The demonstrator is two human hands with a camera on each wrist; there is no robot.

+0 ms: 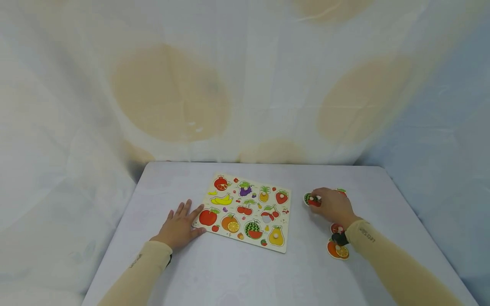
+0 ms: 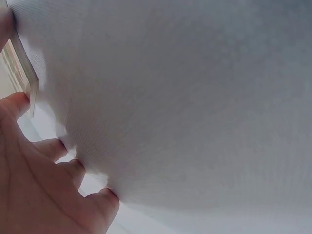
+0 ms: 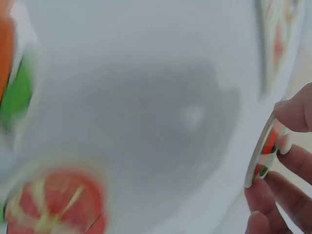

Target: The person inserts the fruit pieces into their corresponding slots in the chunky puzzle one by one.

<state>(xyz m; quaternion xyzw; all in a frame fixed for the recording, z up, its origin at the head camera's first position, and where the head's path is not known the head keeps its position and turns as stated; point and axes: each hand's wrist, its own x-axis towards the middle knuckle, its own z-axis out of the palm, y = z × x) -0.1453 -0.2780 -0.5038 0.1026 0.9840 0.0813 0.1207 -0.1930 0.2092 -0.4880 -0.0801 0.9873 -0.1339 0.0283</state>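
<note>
My right hand (image 1: pixel 333 206) pinches a watermelon puzzle piece (image 1: pixel 307 199) with thumb and fingers, to the right of the fruit puzzle board (image 1: pixel 255 182). The right wrist view shows the piece (image 3: pixel 256 156) tilted on edge, with fingers around its pale knob (image 3: pixel 285 144). My left hand (image 1: pixel 178 229) lies spread at the board's left side. Its thumb and index finger reach the board's edge, while the other fingertips press on the white table, as the left wrist view shows of the hand (image 2: pixel 44 180). Several fruits on the board carry knobs, among them the pear (image 1: pixel 276 236) and strawberry (image 1: pixel 282 196).
An orange piece (image 1: pixel 337 249) lies beside the right wrist. A red cut-fruit piece (image 1: pixel 336 228) is partly hidden by the black wrist strap (image 1: pixel 340 239). Behind the right hand, a red piece with a green leaf (image 1: pixel 341 192) shows. Draped cloth (image 1: pixel 268 85) rises behind the table.
</note>
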